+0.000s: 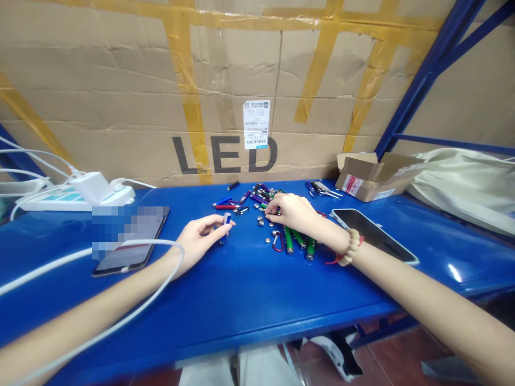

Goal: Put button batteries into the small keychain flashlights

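My left hand (205, 236) pinches a small blue tube with a silver end (227, 219), like a mini flashlight body, upright just above the blue table. To its right, my right hand (287, 209) reaches over a pile of coloured tubes, fingertips together near small silver discs (260, 220); what they grip, if anything, is hidden. Green tubes (289, 240) and a red carabiner clip (277, 241) lie below the right hand. Behind the left hand rest a red tube (227, 207) and a blue tube (223, 201).
A dark phone (132, 252) lies left and a white-edged phone (374, 236) right. A white power strip (76, 195) stands back left; a white cable (153, 241) crosses my left forearm. An open carton (374, 177) sits back right, before a large cardboard wall (140, 96).
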Available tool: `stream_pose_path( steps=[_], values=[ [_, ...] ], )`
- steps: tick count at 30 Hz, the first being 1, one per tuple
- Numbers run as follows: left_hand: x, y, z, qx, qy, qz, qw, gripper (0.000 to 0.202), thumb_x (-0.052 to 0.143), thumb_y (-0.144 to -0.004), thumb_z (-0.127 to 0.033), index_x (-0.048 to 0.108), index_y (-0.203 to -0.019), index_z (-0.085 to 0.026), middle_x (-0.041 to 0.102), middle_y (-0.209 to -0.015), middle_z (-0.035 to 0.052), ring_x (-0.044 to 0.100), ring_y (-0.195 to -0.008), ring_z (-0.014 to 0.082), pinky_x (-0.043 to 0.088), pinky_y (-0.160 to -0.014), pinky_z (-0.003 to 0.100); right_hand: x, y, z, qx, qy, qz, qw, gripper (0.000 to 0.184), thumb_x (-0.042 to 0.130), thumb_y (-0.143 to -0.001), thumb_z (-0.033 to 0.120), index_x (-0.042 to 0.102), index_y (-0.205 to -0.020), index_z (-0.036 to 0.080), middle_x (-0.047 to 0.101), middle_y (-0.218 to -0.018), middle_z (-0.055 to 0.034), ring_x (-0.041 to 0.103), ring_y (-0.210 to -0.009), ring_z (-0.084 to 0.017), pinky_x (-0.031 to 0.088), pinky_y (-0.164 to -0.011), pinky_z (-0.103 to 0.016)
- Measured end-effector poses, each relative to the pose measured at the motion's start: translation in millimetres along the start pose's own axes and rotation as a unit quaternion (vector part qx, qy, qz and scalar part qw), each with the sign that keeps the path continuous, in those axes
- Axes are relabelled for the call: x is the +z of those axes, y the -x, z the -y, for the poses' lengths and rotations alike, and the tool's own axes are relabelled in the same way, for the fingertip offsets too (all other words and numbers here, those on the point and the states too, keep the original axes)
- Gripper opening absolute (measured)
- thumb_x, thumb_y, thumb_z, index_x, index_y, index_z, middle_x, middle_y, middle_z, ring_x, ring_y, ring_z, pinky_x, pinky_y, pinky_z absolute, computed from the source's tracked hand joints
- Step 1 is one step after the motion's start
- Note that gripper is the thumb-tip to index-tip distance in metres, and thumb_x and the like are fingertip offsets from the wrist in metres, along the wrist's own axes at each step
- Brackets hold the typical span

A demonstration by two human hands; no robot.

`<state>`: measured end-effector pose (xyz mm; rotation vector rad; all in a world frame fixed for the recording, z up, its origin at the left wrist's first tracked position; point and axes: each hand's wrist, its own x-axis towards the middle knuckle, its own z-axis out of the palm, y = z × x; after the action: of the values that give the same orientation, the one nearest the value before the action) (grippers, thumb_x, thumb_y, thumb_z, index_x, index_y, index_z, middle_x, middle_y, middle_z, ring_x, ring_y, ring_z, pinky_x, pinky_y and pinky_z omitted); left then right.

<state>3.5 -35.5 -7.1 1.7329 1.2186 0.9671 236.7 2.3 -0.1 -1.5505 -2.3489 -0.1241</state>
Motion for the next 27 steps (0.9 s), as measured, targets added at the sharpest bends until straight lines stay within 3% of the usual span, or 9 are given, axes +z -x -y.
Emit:
stream_pose_path(
  steps=[3, 7, 11, 16, 20, 27],
  values=[
    [-0.4, -1.3, 4.5, 0.009, -0.012, 0.0, 1.0, 0.038, 0.062, -0.068, -0.045, 0.066, -0.088, -0.012, 0.067, -0.088, 0.0064, 0.056, -0.067, 0.0137, 0.046, -0.065, 0.024, -0.3, 0.7, 1.4, -0.011, 0.004, -0.016, 1.0, 0.009, 0.061, -0.078, 0.026, 0.069, -0.078, 0.022, 0.067, -0.085, -0.0004, 0.06, -0.079, -0.015, 0.037, -0.058, -0.022],
    [-1.8, -2.4, 11.3, 0.064, -0.069, 0.001, 0.996, 0.032, 0.059, -0.073, -0.042, 0.068, -0.089, -0.016, 0.065, -0.095, 0.0054, 0.056, -0.071, 0.014, 0.045, -0.067, 0.025, -0.5, 2.2, 7.3, -0.061, -0.05, -0.099, 0.992, 0.012, 0.059, -0.08, 0.029, 0.069, -0.082, 0.022, 0.065, -0.085, -0.0007, 0.058, -0.07, -0.011, 0.036, -0.054, -0.021],
    [-2.4, -2.8, 14.4, 0.106, -0.119, -0.004, 0.987, 0.028, 0.059, -0.074, -0.04, 0.07, -0.088, -0.018, 0.062, -0.087, 0.0032, 0.052, -0.065, 0.012, 0.042, -0.061, 0.024, 0.5, 5.9, 21.0, -0.168, -0.19, -0.167, 0.953, 0.016, 0.058, -0.082, 0.03, 0.069, -0.086, 0.018, 0.062, -0.08, -0.002, 0.054, -0.065, -0.009, 0.042, -0.061, -0.022],
    [-2.5, -2.7, 14.3, 0.132, -0.128, 0.0, 0.983, 0.024, 0.062, -0.073, -0.037, 0.07, -0.084, -0.018, 0.061, -0.082, 0.0018, 0.047, -0.058, 0.0093, 0.04, -0.058, 0.023, 1.2, 14.1, 43.5, -0.181, -0.356, -0.115, 0.909, 0.017, 0.059, -0.081, 0.028, 0.069, -0.087, 0.016, 0.06, -0.073, -0.0018, 0.052, -0.064, -0.009, 0.043, -0.057, -0.021],
    [-2.6, -1.9, 13.2, 0.134, -0.143, 0.019, 0.98, 0.022, 0.061, -0.074, -0.036, 0.07, -0.082, -0.018, 0.06, -0.083, 0.0017, 0.047, -0.059, 0.0094, 0.04, -0.058, 0.023, 1.0, 18.2, 51.8, -0.167, -0.38, -0.06, 0.908, 0.018, 0.059, -0.082, 0.028, 0.07, -0.09, 0.016, 0.061, -0.075, -0.0029, 0.054, -0.07, -0.01, 0.043, -0.059, -0.021],
    [-2.8, -1.3, 12.6, 0.126, -0.142, 0.026, 0.982, 0.02, 0.061, -0.075, -0.033, 0.07, -0.082, -0.017, 0.06, -0.084, 0.0014, 0.047, -0.059, 0.009, 0.04, -0.061, 0.023, 2.8, 17.6, 51.8, -0.151, -0.386, -0.056, 0.909, 0.016, 0.061, -0.08, 0.026, 0.07, -0.086, 0.015, 0.059, -0.073, -0.0024, 0.051, -0.063, -0.009, 0.041, -0.054, -0.021]
  ],
)
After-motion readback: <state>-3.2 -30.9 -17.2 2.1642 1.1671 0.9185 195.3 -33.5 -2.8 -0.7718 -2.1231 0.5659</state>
